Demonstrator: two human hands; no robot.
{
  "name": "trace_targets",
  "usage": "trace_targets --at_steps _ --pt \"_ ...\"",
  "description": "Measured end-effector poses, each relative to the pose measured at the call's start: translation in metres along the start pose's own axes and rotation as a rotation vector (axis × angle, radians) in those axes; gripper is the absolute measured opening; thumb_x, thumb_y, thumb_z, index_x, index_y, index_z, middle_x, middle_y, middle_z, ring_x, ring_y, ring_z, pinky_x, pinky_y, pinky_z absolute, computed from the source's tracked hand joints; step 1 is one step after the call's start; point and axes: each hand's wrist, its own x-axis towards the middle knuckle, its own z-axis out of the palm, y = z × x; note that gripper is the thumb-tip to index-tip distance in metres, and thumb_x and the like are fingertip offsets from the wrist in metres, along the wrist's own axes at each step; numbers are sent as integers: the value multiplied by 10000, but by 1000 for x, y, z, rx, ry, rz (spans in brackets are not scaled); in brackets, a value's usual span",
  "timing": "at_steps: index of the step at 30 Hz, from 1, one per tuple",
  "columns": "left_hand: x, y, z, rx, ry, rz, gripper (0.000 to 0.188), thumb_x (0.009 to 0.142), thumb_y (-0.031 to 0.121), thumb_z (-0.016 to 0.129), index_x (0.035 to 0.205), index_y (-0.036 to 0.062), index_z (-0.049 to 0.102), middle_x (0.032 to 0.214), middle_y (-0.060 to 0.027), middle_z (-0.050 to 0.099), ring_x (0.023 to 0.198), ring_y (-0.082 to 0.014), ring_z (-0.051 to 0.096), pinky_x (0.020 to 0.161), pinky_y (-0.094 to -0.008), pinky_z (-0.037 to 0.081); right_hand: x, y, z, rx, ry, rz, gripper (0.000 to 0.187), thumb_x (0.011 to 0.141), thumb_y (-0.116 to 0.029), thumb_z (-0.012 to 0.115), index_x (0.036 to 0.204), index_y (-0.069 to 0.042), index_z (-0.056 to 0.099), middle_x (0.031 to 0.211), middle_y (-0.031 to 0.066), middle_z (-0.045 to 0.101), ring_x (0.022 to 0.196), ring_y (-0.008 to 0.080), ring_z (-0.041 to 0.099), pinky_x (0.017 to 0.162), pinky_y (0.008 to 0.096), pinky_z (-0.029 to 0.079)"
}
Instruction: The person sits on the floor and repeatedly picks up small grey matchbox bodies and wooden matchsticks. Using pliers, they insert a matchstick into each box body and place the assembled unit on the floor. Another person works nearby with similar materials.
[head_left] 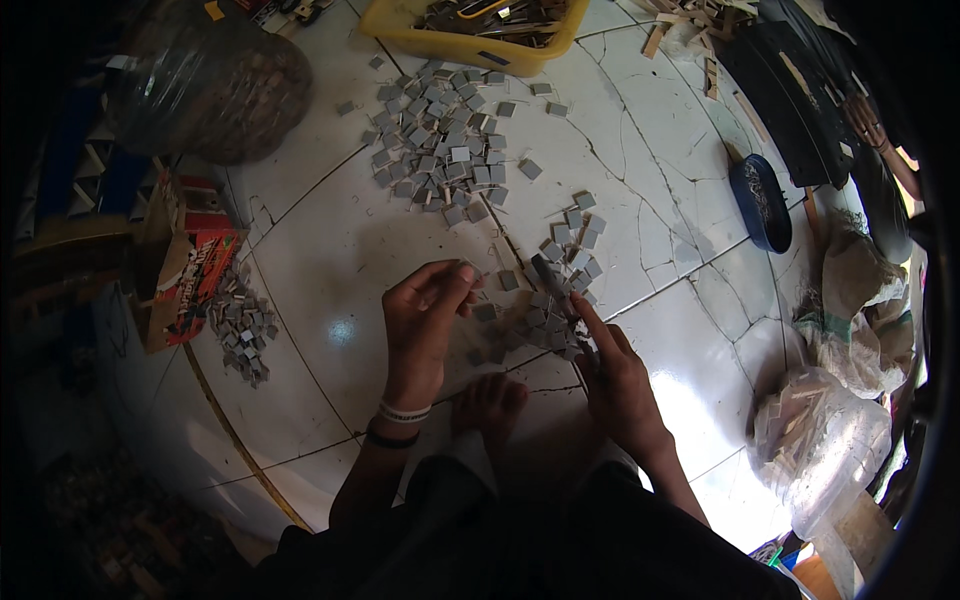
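My left hand [428, 312] is raised over the tiled floor, thumb and forefinger pinched together. A small pale glint shows at the fingertips, too small to name. In my right hand [622, 388] is a long, flat, dark metal tool [548, 276]; my forefinger lies along it and its grip end is hidden. The tool reaches over a small pile of grey square pieces [580, 240], some with thin pale strips sticking out. Beyond my hands lies a larger heap of the same squares [440, 135]. My bare foot [492, 400] is just below the nearer pile.
A yellow tub [480, 52] of metal tools stands at the far side. On the left are a big clear plastic jar [215, 100], a red carton [195, 265] and another grey heap [243, 335]. A blue tray [760, 203] and plastic bags [822, 435] lie right, near another person's hand [866, 122].
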Motion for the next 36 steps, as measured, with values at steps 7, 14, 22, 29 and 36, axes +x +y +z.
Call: trace_targets --at_steps 7,14,22,29,36 --pt "-5 2 4 -5 4 -62 249 991 230 742 1084 -1 742 976 -69 760 867 -114 662 814 -283 510 -4 -5 9 29 -117 54 749 978 67 601 1639 -202 375 1307 234 634 1082 407 689 913 451 536" --pt "-6 1 4 -79 -21 -63 228 1008 172 725 1098 -37 723 933 -62 745 840 -106 663 799 -274 522 -3 -8 15 125 -102 15 735 979 75 599 1634 -178 383 1314 231 636 1119 400 681 935 416 524" --pt "-4 0 2 -86 -41 -71 203 1006 155 722 1088 -30 726 926 -57 749 834 -103 663 782 -273 517 -3 -12 11 73 -106 35 735 979 56 614 1632 -197 390 1281 232 649 1130 408 682 940 445 530" --pt "-3 1 1 -65 -40 -83 200 1005 162 723 1084 -22 728 925 -55 755 830 -103 663 783 -274 515 -3 -10 11 52 -95 7 741 982 27 633 1635 -221 384 1181 220 642 1051 404 683 898 467 530" --pt "-2 -4 -4 -94 -118 -47 271 1033 233 684 1152 -9 713 1035 -82 745 925 -115 666 823 -288 513 -3 -14 7 55 -111 -20 728 985 28 614 1639 -176 371 1156 221 675 1041 353 704 910 424 545"
